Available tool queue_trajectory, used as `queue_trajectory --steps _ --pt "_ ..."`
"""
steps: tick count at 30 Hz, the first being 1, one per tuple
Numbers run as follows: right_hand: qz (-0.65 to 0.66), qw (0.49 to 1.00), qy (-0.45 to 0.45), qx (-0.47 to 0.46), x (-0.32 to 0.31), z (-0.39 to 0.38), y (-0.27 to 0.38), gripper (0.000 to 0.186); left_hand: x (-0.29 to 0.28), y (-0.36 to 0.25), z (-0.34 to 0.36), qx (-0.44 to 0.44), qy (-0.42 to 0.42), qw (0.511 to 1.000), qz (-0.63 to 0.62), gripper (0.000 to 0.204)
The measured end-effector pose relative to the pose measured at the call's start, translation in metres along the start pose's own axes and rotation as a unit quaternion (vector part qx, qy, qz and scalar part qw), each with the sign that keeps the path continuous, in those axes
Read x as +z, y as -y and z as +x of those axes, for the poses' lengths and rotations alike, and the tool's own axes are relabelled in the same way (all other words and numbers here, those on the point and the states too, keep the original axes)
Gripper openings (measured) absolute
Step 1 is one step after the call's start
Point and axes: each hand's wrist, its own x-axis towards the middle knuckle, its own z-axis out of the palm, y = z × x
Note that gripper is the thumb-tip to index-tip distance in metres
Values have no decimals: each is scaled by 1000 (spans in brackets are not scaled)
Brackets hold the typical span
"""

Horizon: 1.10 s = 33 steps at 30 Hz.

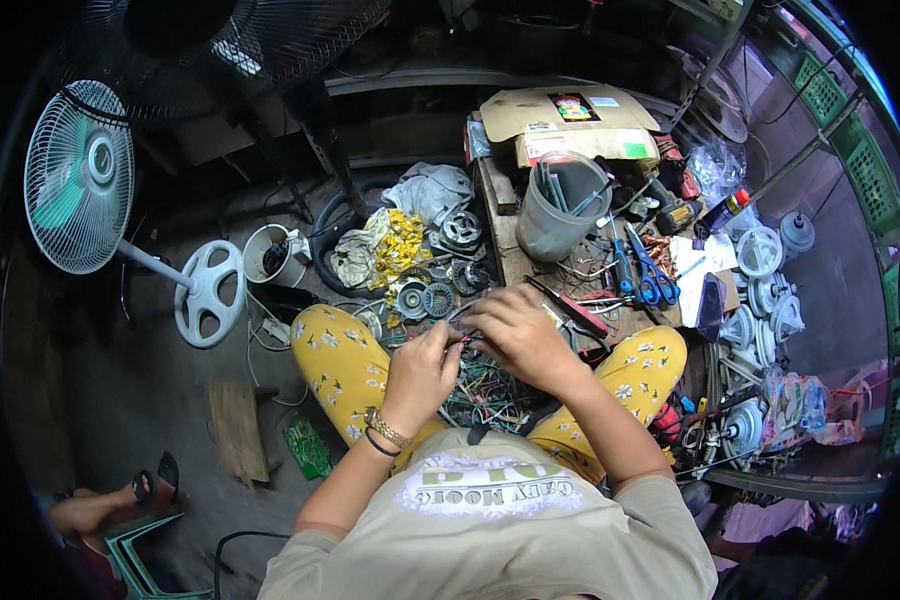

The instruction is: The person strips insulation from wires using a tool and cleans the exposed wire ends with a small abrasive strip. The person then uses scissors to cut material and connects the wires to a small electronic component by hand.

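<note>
My left hand (423, 368) is closed in a pinch in front of my lap, with a thin reddish wire (466, 340) at its fingertips. Close against it, my right hand (523, 333) has its fingers bent together over the same spot; they hide what they hold. Beneath both hands, between my knees, lies a tangle of coloured wires (485, 390). Just beyond the right hand rests a red-handled tool (582, 315) on the low wooden bench (515, 262). Round metal motor parts (425, 298) lie on the floor past my left hand.
On the bench stand a cloudy plastic bucket (548, 238) and a cardboard box (560, 115), with blue-handled scissors (656, 287) nearby. White plastic parts (762, 295) crowd the right. A standing fan (80, 180) and wooden board (238, 430) are left; another person's foot (142, 487) shows lower left.
</note>
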Motion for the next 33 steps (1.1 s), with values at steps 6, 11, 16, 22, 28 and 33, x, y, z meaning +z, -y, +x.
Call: queue_trajectory --steps 6,11,16,22,28,33 --pt "239 959 -59 140 28 -1 9 13 -6 -15 2 -87 -27 996 -20 9" --pt "598 713 -222 292 53 7 34 10 5 -17 2 0 -99 995 5 5" --pt "723 525 -279 352 61 20 37 6 5 -16 10 47 -122 989 68 4" --pt "770 433 -253 394 81 35 28 5 4 -5 12 -16 -117 991 69 5" --pt "767 407 -196 455 114 63 23 8 14 34 8 -122 -183 937 -273 11" --pt "657 393 -353 537 105 88 -121 10 43 11 -41 -156 -65 921 -352 13"
